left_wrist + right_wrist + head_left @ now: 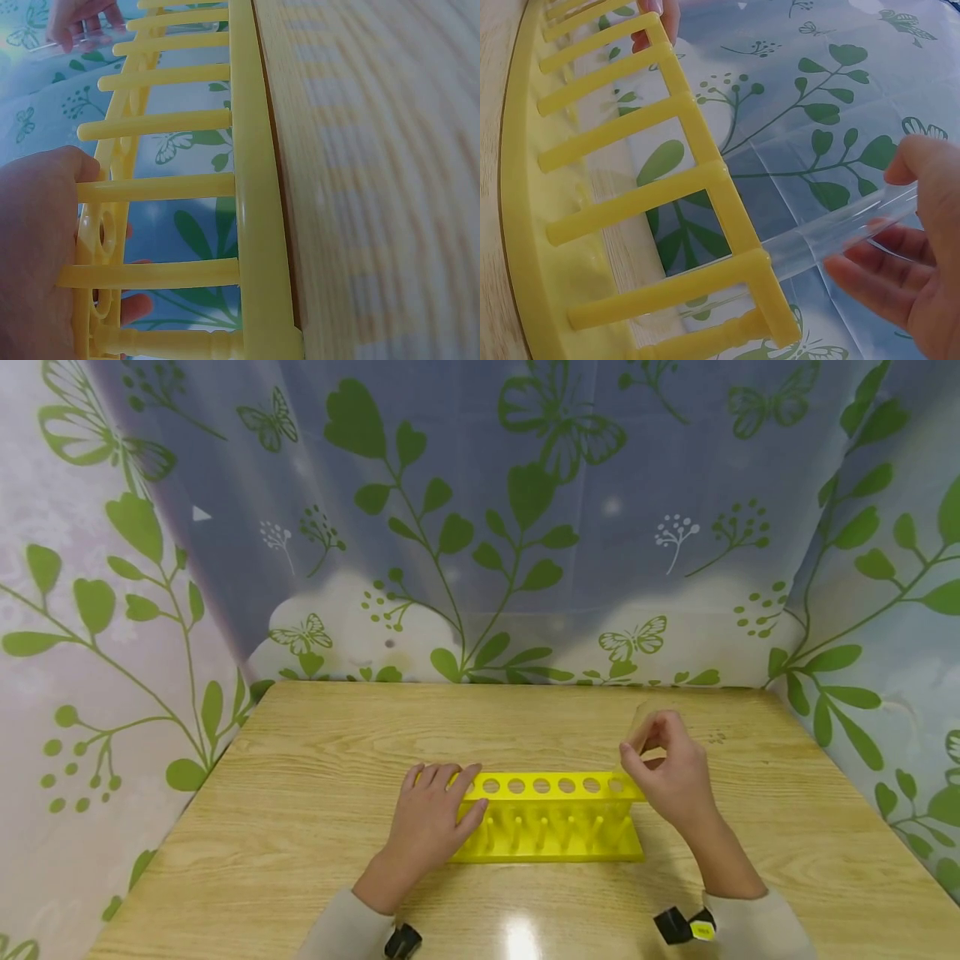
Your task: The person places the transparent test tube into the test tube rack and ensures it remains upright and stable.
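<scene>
A yellow test tube rack (551, 853) stands on the table, with a row of holes along its upper bar and upright pegs on its base. My left hand (429, 818) grips the upper bar at its left end, thumb in front and fingers over the top. In my right hand (675, 777) is a clear test tube (817, 238), held between thumb and fingers at the rack's right end. Seen from the right wrist, the tube slants down from the fingers and its lower part overlaps the rack's end. The glass is faint in the head view.
The rack rests on a wood-grain table (322, 735). A curtain (480, 577) printed with leaves and butterflies hangs behind the table's far edge and along both sides. Dark wrist devices (672, 927) sit at both sleeves.
</scene>
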Motion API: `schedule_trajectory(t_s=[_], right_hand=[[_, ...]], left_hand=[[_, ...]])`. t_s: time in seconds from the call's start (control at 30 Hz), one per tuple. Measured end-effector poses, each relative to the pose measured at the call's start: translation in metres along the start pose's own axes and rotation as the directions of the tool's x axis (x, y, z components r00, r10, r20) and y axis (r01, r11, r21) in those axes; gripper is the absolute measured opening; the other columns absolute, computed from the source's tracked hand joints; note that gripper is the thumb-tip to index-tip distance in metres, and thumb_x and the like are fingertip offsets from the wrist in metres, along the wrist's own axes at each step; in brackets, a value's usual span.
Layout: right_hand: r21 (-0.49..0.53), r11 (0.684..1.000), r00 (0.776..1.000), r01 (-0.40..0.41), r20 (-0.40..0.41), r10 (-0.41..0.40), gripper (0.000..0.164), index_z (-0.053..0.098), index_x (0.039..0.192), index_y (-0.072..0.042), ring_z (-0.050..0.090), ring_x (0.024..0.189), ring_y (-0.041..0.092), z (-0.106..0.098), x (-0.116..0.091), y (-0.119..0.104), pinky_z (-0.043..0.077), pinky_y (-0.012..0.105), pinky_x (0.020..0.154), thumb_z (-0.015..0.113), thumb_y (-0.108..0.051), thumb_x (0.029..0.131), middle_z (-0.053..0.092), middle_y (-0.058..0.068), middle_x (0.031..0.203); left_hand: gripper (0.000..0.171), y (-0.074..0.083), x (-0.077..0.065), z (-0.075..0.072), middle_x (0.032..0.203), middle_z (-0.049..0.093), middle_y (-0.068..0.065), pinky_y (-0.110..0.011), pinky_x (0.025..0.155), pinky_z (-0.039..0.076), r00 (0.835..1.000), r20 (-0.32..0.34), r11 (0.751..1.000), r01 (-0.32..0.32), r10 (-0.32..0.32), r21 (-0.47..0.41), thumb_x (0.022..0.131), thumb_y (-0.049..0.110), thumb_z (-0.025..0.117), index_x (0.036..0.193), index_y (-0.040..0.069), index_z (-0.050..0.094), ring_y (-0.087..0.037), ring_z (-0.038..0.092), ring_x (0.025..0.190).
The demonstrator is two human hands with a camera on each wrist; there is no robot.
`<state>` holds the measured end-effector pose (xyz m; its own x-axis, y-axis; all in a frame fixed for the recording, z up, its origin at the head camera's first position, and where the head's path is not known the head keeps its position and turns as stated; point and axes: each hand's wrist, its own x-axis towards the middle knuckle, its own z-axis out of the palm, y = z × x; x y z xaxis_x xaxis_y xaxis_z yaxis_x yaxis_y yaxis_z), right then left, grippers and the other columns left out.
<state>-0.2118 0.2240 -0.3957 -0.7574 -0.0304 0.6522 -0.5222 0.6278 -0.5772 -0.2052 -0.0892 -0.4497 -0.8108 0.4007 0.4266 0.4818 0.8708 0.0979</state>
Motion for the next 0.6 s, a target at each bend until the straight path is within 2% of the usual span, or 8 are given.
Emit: schedule_trajectory(t_s=[0.6], right_hand=[[-0.027,0.999,0.995,-0.03,0.092,0.033,0.02,0.047,0.093,-0.008,0.057,0.07,0.007,0.0012,-0.0007,0.0032,0.052,0.023,0.052,0.065,-0.002,0.087,0.054,-0.002,0.078]], left_hand=[[0.046,-0.0008,-0.0002,0.001,0.119,0.062,-0.003,-0.049,0.101,0.038,1.0,-0.006,1.0,-0.009,0.009,0.005,0.096,0.047,0.052,0.135,0.022,0.055,-0.026,0.056,0.111]])
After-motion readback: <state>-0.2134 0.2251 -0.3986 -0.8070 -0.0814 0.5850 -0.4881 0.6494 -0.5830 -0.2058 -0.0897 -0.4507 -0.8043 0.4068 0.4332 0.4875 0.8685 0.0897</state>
